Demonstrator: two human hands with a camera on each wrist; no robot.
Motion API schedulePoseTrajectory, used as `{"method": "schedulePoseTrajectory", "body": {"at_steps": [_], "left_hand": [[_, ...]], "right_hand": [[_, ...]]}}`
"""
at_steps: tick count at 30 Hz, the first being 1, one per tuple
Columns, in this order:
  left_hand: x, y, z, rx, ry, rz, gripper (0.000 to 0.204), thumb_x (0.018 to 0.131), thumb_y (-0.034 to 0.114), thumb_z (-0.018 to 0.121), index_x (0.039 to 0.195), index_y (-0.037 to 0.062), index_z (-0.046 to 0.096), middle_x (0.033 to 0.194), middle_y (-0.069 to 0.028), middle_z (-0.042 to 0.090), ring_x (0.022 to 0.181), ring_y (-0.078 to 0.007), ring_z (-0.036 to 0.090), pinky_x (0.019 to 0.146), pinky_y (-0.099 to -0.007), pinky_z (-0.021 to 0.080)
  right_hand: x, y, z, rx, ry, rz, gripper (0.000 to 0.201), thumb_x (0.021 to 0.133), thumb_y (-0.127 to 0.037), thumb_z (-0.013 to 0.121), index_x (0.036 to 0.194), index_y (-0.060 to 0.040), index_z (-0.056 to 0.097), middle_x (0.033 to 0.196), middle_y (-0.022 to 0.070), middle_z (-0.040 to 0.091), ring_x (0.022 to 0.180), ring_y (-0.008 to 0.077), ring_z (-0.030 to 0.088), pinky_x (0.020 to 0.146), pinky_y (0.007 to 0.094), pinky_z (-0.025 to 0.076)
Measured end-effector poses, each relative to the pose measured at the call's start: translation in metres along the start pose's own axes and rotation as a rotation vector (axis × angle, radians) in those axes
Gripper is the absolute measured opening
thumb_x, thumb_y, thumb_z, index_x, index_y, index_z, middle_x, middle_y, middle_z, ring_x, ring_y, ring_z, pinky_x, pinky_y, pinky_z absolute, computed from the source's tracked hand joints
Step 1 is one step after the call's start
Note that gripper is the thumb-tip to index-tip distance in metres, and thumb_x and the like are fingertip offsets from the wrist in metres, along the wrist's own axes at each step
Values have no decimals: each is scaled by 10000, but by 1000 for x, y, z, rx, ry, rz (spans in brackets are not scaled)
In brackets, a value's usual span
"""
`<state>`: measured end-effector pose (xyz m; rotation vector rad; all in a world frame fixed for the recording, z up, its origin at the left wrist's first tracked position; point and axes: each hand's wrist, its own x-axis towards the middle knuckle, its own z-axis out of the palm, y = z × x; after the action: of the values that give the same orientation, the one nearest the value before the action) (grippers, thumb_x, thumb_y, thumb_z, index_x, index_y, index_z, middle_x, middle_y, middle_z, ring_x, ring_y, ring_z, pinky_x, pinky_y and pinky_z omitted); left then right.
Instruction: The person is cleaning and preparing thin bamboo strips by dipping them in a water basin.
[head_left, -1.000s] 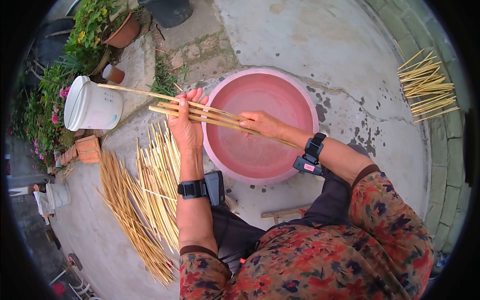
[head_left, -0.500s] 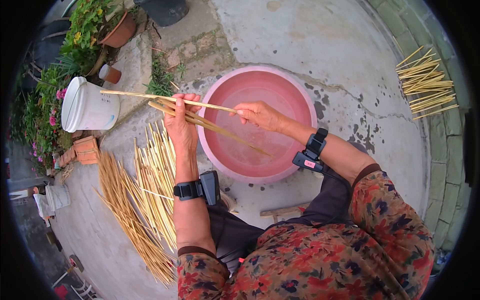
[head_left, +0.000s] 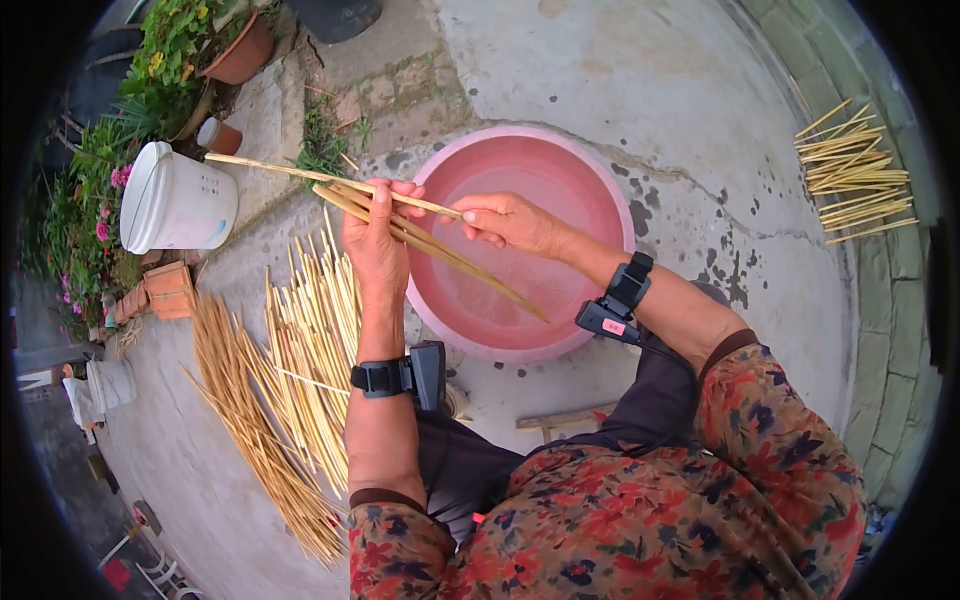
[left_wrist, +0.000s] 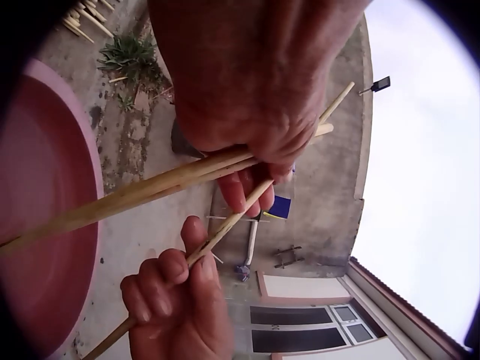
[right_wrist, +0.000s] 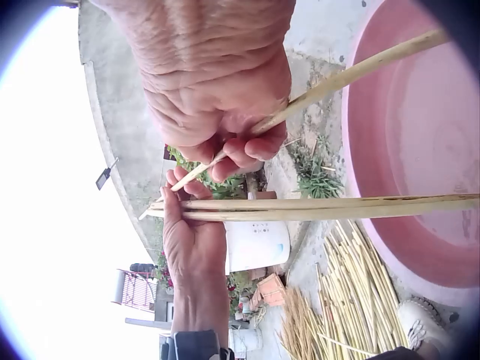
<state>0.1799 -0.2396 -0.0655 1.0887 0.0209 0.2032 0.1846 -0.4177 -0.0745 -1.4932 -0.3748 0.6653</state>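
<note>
Over the left side of the pink basin (head_left: pixel 622 205), my left hand (head_left: pixel 376 245) grips a few straw-yellow stalks (head_left: pixel 470 264) between thumb and fingers. Their far ends slant down to the right across the basin. A single stalk (head_left: pixel 290 170) runs apart from them, from beyond the left hand across to my right hand (head_left: pixel 515 225). The right thumb and fingers pinch this stalk (left_wrist: pixel 225 229), seen close in the left wrist view. In the right wrist view, the right hand (right_wrist: pixel 214 90) is curled round it, and the stalks in the left hand (right_wrist: pixel 196 244) lie below.
A large heap of stalks (head_left: pixel 310 350) with brown brushy ends (head_left: pixel 225 370) lies on the concrete at left. Shorter stalks (head_left: pixel 855 180) are piled at far right near the block edging. A white bucket (head_left: pixel 185 205), bricks (head_left: pixel 170 290) and potted plants stand at upper left.
The right hand has shifted slightly left, and one stalk in it has been drawn apart from the others. The remaining stalks in the left hand now slant more steeply down over the basin.
</note>
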Motion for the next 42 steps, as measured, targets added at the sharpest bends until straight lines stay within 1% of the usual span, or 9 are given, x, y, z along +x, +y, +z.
{"method": "schedulePoseTrajectory", "body": {"at_steps": [10, 13, 15, 18, 25, 28, 33, 37, 42], "left_hand": [[3, -2, 2, 27, -5, 20, 136, 885, 141, 477, 940, 17, 482, 827, -108, 587, 719, -179, 591, 616, -258, 486], [0, -1, 6, -3, -29, 28, 126, 886, 140, 475, 927, 22, 483, 820, -112, 596, 698, -165, 592, 597, -248, 483], [-1, -1, 6, -11, -52, 13, 124, 886, 141, 475, 927, 24, 484, 820, -111, 596, 698, -165, 592, 596, -249, 483], [-2, -3, 7, -15, -57, 0, 133, 883, 139, 479, 944, 21, 476, 836, -108, 579, 738, -199, 593, 626, -270, 492], [-4, -6, 8, -37, -83, -8, 135, 885, 139, 475, 950, 22, 476, 842, -107, 578, 762, -204, 594, 633, -268, 492], [-5, -4, 9, -16, -58, -13, 140, 886, 143, 474, 956, 22, 478, 839, -106, 577, 762, -204, 594, 638, -267, 491], [1, -3, 1, -15, -59, 9, 144, 886, 148, 474, 954, 22, 486, 833, -103, 576, 757, -206, 595, 637, -268, 493], [3, -2, -1, -62, -2, 13, 143, 887, 149, 472, 947, 20, 494, 827, -97, 575, 740, -203, 592, 622, -272, 495], [4, -5, 0, -68, -15, 28, 140, 888, 147, 469, 944, 21, 495, 819, -93, 575, 727, -198, 590, 616, -271, 494]], "right_hand": [[-6, 4, -1, 6, 56, -15, 268, 870, -174, 443, 1082, -43, 540, 712, -26, 515, 568, 40, 410, 493, 189, 355], [-3, 2, 0, -43, 72, -79, 249, 880, -236, 459, 1015, -50, 556, 688, -40, 484, 537, 29, 378, 466, 173, 315], [-3, -1, 0, -44, 71, 7, 242, 873, -270, 474, 922, -55, 574, 643, -46, 449, 509, 25, 365, 440, 174, 296], [-2, 0, 2, -27, 115, -12, 250, 869, -294, 482, 860, -63, 576, 604, -50, 424, 483, 23, 351, 421, 177, 283], [-3, 1, 4, -125, 189, 8, 261, 867, -305, 487, 812, -62, 566, 566, -53, 403, 459, 27, 340, 409, 178, 279], [-7, 2, 1, -69, 144, -7, 225, 873, -259, 475, 866, -55, 568, 600, -46, 434, 475, 28, 356, 418, 176, 291], [-19, 3, -10, 85, 15, -37, 295, 881, -177, 446, 1129, -32, 514, 765, -7, 541, 562, 35, 409, 488, 176, 347], [-25, 2, -17, 44, -24, 18, 326, 881, -180, 448, 1163, -24, 496, 787, 1, 553, 578, 35, 417, 506, 180, 360], [-20, 0, -11, -8, 63, 65, 263, 880, -204, 466, 1067, -38, 547, 709, -28, 516, 532, 25, 398, 462, 174, 330]]}}
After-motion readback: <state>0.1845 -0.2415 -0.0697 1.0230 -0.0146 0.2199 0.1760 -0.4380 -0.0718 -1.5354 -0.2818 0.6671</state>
